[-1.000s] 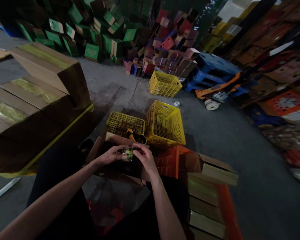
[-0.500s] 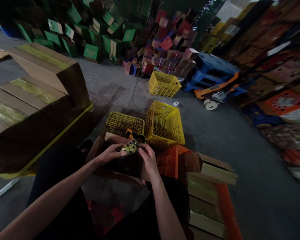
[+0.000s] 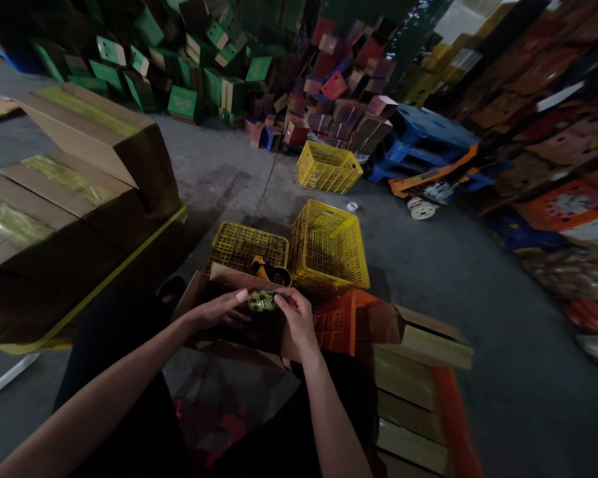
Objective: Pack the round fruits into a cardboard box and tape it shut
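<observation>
The clear-wrapped packet (image 3: 262, 301), greenish with dark spots, is above the open carton (image 3: 229, 275), held up and not set down; the right hand (image 3: 295, 311) has its right end pinched between thumb and fingers; the left hand (image 3: 222, 311) is spread with fingers nearly straight, just beside the packet's left end, and whether it touches is hard to tell; the carton's flaps stand unfolded, so its closing looks undone, and its inside is too dark to show how full it is; left of the carton, the brown boxes (image 3: 60, 176) have tape across their tops and look finished; behind the carton, an orange-and-black tool (image 3: 264, 267), perhaps a tape dispenser, lies unused on a yellow crate (image 3: 249, 240).
</observation>
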### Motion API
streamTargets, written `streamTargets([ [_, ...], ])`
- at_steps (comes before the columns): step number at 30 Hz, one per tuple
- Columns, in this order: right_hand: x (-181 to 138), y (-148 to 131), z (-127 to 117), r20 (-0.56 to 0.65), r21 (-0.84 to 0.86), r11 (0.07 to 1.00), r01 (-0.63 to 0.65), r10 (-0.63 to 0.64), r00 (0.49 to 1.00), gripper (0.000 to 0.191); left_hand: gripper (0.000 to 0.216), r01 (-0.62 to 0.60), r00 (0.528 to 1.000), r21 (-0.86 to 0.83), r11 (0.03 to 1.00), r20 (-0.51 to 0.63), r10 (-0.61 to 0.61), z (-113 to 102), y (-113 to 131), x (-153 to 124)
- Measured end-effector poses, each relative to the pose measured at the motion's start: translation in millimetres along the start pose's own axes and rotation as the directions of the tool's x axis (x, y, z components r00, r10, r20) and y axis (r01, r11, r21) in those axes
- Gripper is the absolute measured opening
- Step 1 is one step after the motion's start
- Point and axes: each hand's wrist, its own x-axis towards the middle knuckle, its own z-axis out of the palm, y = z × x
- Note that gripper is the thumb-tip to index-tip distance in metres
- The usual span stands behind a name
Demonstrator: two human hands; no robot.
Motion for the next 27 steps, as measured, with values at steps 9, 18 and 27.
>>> streamTargets([
  [9,0.0,-3.9,2.2,0.138,0.012,0.999,0.034,-0.035,0.99,0.011,0.057,-0.096,0.991,-0.156,0.983,-0.109,0.079,-9.1,-3.7,5.8],
  [18,-1.8,-3.5,0.6,0.147,0.255,0.952,-0.171,0.136,0.98,0.04,0.061,-0.293,0.939,0.026,0.956,-0.182,0.293,-9.3,0.7,5.2],
  [27,-0.1,1.5,-1.7,0.138,0.055,0.992,-0.114,0.106,0.985,0.049,0.068,-0.371,0.919,0.071,0.926,-0.115,0.377,-3.3,3.9,3.3],
])
